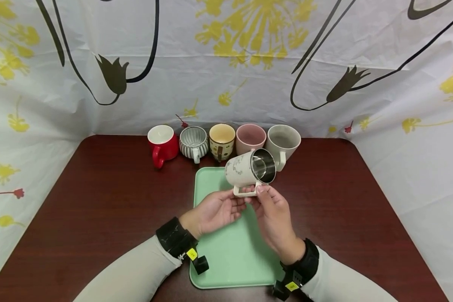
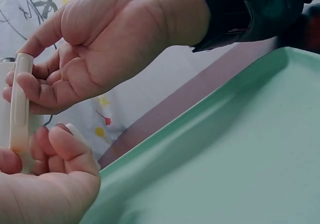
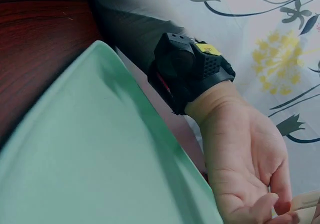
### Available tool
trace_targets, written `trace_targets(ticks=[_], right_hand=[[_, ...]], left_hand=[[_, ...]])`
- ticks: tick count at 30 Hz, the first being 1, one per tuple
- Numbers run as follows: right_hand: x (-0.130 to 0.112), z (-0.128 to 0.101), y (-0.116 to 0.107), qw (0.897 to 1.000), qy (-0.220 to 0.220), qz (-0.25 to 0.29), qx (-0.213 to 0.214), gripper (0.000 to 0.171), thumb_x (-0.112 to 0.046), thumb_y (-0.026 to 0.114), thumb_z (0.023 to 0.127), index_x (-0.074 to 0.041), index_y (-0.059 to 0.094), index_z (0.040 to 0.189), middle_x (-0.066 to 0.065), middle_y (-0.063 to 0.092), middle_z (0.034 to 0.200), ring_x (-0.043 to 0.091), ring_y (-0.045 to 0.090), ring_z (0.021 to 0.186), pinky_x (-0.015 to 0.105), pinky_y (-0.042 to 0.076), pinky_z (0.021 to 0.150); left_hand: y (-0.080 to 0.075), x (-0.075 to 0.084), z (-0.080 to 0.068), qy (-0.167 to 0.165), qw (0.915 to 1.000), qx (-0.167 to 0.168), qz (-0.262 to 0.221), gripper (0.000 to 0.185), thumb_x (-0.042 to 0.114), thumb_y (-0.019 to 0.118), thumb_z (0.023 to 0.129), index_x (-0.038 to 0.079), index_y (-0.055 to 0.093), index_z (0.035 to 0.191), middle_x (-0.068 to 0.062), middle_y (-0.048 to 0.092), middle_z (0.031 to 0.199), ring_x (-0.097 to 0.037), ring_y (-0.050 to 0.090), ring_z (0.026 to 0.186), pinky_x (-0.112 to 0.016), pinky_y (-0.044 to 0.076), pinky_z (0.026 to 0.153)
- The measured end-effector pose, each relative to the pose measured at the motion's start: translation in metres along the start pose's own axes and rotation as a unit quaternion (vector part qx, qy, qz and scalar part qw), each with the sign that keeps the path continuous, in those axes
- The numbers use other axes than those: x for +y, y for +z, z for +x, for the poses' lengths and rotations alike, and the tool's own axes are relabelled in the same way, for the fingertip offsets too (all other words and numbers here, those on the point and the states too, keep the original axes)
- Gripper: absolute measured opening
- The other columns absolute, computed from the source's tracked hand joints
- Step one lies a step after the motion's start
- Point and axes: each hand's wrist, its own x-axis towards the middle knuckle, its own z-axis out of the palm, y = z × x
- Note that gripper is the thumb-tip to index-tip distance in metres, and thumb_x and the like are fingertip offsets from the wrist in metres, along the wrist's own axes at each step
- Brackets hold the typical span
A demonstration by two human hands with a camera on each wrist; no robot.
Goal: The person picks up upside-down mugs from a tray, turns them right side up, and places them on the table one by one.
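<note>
Head view shows both hands lifting a white cup (image 1: 249, 167) with a shiny metal inside, tipped on its side above the green tray (image 1: 230, 251). Left hand (image 1: 215, 212) and right hand (image 1: 273, 216) each pinch its flat handle (image 2: 19, 103) with curled fingers. Five mugs (image 1: 222, 140) stand in a row behind on the dark red table (image 1: 98, 201)

Dark red-brown wood table (image 1: 98, 201), rounded back corners, w/ a mint-green tray (image 1: 230, 251) at center front. Along the back edge, five mugs in a row, l. to r.: red (image 1: 162, 144), grey striped (image 1: 193, 142), yellow dotted (image 1: 222, 140), pink (image 1: 250, 138), grey (image 1: 283, 142).
</note>
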Motion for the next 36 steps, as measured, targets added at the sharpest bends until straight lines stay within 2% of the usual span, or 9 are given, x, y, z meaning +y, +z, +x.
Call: trace_targets(ticks=[5, 12, 15, 17, 19, 22, 29, 32, 36], right_hand=[[-0.003, 0.001, -0.002, 1.000, -0.008, -0.011, -0.003, 0.018, -0.012, 0.052, 0.109, -0.008, 0.066, 0.098, 0.003, 0.073, 0.100, 0.011, 0.069, 0.095, 0.022, 0.057, 0.085], [-0.014, 0.003, -0.007, 0.999, -0.009, -0.038, -0.012, 0.021, -0.007, 0.051, 0.108, -0.011, 0.062, 0.090, 0.000, 0.074, 0.096, 0.011, 0.067, 0.091, 0.023, 0.056, 0.081], [-0.023, 0.006, -0.010, 0.998, -0.014, -0.055, -0.013, 0.023, -0.005, 0.051, 0.107, -0.012, 0.061, 0.087, 0.000, 0.074, 0.094, 0.011, 0.068, 0.090, 0.023, 0.055, 0.078], [-0.031, 0.010, -0.013, 0.998, -0.019, -0.066, -0.015, 0.023, -0.005, 0.052, 0.106, -0.012, 0.062, 0.087, 0.000, 0.075, 0.092, 0.012, 0.068, 0.088, 0.024, 0.055, 0.076], [-0.040, 0.015, -0.017, 0.997, -0.024, -0.071, -0.017, 0.022, -0.005, 0.054, 0.106, -0.011, 0.064, 0.087, 0.001, 0.076, 0.090, 0.012, 0.068, 0.087, 0.024, 0.055, 0.074], [-0.058, 0.023, -0.027, 0.997, -0.034, -0.072, -0.017, 0.022, -0.006, 0.055, 0.106, -0.010, 0.065, 0.087, 0.003, 0.075, 0.088, 0.012, 0.070, 0.085, 0.024, 0.055, 0.071], [-0.098, 0.048, -0.059, 0.995, -0.084, -0.059, 0.017, 0.019, -0.004, 0.058, 0.104, -0.002, 0.068, 0.088, 0.008, 0.075, 0.085, 0.016, 0.071, 0.082, 0.024, 0.054, 0.066], [-0.110, 0.059, -0.076, 0.993, -0.108, -0.040, 0.033, 0.017, -0.004, 0.060, 0.103, 0.002, 0.067, 0.089, 0.010, 0.074, 0.085, 0.019, 0.072, 0.082, 0.024, 0.053, 0.065], [-0.119, 0.071, -0.097, 0.987, -0.140, -0.057, 0.057, 0.016, -0.005, 0.064, 0.101, 0.006, 0.066, 0.091, 0.012, 0.072, 0.087, 0.020, 0.071, 0.082, 0.024, 0.053, 0.065]], left_hand=[[0.001, -0.001, -0.001, -0.003, 0.9983, 0.041, 0.042, 0.030, 0.028, 0.029, 0.114, 0.011, 0.054, 0.117, 0.000, 0.061, 0.106, -0.011, 0.056, 0.097, -0.022, 0.047, 0.079], [0.003, 0.001, -0.003, 0.011, 0.9894, 0.105, 0.100, 0.025, 0.026, 0.037, 0.112, 0.007, 0.053, 0.115, -0.003, 0.057, 0.103, -0.013, 0.056, 0.096, -0.023, 0.047, 0.078], [0.004, 0.006, -0.005, 0.027, 0.9800, 0.126, 0.151, 0.026, 0.024, 0.040, 0.112, 0.002, 0.054, 0.117, -0.003, 0.058, 0.103, -0.013, 0.057, 0.094, -0.024, 0.045, 0.077], [0.005, 0.011, -0.009, 0.044, 0.9666, 0.147, 0.206, 0.028, 0.022, 0.041, 0.112, -0.002, 0.054, 0.118, -0.004, 0.058, 0.103, -0.013, 0.058, 0.094, -0.025, 0.045, 0.076], [0.005, 0.019, -0.014, 0.062, 0.9464, 0.174, 0.265, 0.030, 0.022, 0.044, 0.111, -0.004, 0.056, 0.119, -0.005, 0.060, 0.102, -0.013, 0.060, 0.093, -0.026, 0.046, 0.077], [0.004, 0.031, -0.024, 0.083, 0.9067, 0.212, 0.355, 0.030, 0.023, 0.047, 0.111, -0.004, 0.058, 0.120, -0.007, 0.062, 0.103, -0.017, 0.063, 0.096, -0.028, 0.048, 0.078], [-0.004, 0.049, -0.055, 0.081, 0.7847, 0.272, 0.551, 0.027, 0.032, 0.054, 0.108, 0.014, 0.060, 0.126, -0.005, 0.062, 0.117, -0.024, 0.057, 0.107, -0.041, 0.049, 0.093], [-0.009, 0.050, -0.065, 0.082, 0.7491, 0.283, 0.593, 0.030, 0.033, 0.055, 0.107, 0.014, 0.059, 0.130, -0.004, 0.061, 0.123, -0.023, 0.057, 0.110, -0.044, 0.051, 0.098], [-0.017, 0.050, -0.074, 0.078, 0.7071, 0.292, 0.639, 0.033, 0.033, 0.056, 0.107, 0.010, 0.059, 0.131, -0.006, 0.060, 0.126, -0.024, 0.058, 0.113, -0.046, 0.052, 0.100]])
